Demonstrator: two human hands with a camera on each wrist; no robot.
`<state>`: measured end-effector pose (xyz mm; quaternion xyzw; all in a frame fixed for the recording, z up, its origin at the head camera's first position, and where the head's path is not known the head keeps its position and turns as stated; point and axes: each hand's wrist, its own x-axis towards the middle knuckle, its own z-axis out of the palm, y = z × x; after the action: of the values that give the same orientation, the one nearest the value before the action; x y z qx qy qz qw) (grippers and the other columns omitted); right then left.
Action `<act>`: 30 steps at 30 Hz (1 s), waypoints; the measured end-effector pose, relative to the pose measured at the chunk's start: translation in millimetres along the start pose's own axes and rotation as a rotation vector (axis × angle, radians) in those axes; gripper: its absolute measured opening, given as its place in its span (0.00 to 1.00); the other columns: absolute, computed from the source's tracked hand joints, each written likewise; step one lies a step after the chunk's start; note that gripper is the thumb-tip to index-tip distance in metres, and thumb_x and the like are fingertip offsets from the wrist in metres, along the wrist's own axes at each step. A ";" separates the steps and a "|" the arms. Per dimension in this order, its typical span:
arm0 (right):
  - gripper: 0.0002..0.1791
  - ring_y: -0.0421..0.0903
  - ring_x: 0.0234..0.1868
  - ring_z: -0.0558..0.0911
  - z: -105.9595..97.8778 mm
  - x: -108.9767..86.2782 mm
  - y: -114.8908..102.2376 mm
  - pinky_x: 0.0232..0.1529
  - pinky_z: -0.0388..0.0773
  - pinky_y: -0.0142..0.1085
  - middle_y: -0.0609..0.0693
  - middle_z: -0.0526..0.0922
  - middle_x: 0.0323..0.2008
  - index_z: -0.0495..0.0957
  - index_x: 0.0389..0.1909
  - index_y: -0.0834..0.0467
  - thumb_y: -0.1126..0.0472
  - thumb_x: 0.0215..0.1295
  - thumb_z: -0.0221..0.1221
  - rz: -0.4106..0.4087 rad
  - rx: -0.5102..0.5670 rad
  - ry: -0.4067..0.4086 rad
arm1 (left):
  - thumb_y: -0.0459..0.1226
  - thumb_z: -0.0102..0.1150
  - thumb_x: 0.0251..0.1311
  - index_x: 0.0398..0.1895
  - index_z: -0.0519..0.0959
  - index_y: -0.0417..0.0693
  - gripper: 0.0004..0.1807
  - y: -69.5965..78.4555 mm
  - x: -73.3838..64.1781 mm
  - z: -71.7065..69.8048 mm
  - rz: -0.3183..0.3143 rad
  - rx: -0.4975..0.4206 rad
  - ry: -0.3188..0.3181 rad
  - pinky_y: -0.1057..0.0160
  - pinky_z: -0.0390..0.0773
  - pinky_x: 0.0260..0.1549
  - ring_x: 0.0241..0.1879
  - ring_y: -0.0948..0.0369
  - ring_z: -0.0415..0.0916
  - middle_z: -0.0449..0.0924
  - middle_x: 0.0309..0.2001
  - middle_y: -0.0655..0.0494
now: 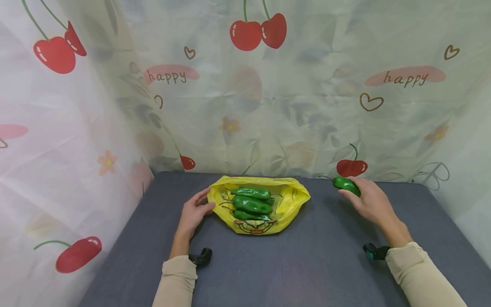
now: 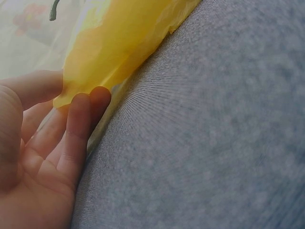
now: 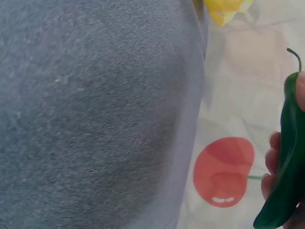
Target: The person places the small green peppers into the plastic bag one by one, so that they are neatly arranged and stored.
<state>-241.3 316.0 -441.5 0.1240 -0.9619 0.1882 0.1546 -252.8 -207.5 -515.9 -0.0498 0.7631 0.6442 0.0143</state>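
Note:
A yellow plastic bag (image 1: 293,209) lies on the table with its mouth spread wide, and several green peppers (image 1: 251,204) with thin stems are stacked inside. At the bag's left edge my left hand (image 1: 193,214) pinches the plastic; in the left wrist view the thumb and fingers (image 2: 78,114) meet at the bag's corner (image 2: 95,71). To the right of the bag, my right hand (image 1: 370,200) grips another green pepper (image 1: 345,185) above the table's far side, its stem pointing left toward the bag. The right wrist view shows this pepper (image 3: 290,157) lengthwise, fingers wrapped behind it.
A dark grey cloth-covered table (image 1: 276,268) carries the bag. Hanging fabric with cherries and hearts (image 1: 268,106) rises directly behind the table's back edge, and more fabric (image 1: 57,170) stands along the left side. Black wrist devices (image 1: 201,257) sit on both wrists.

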 end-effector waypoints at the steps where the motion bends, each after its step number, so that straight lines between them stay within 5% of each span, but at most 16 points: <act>1: 0.27 0.57 0.44 0.77 -0.4 0.3 -1.3 0.38 0.74 0.51 0.62 0.82 0.47 0.76 0.61 0.61 0.48 0.70 0.63 -0.004 -0.007 0.009 | 0.43 0.70 0.63 0.72 0.72 0.60 0.33 0.0 -0.1 0.1 0.000 -0.001 0.000 0.63 0.86 0.49 0.50 0.61 0.84 0.70 0.74 0.49; 13: 0.28 0.55 0.42 0.78 -10.8 8.9 -28.3 0.37 0.76 0.49 0.61 0.83 0.46 0.76 0.62 0.62 0.48 0.70 0.64 -0.059 -0.014 0.038 | 0.42 0.70 0.63 0.71 0.73 0.61 0.32 -1.9 2.3 0.2 0.001 0.012 0.022 0.64 0.87 0.47 0.48 0.61 0.85 0.71 0.73 0.49; 30: 0.26 0.51 0.43 0.74 -14.5 23.8 -62.0 0.39 0.73 0.42 0.57 0.83 0.50 0.77 0.62 0.59 0.54 0.66 0.68 -0.165 0.126 0.084 | 0.42 0.70 0.63 0.71 0.73 0.63 0.32 -2.8 1.8 -0.1 -0.002 0.008 0.008 0.61 0.87 0.48 0.52 0.58 0.84 0.70 0.73 0.52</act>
<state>-241.2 261.7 -400.4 0.2041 -0.9274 0.2400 0.2017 -254.4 -208.2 -518.8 -0.0530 0.7656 0.6410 0.0122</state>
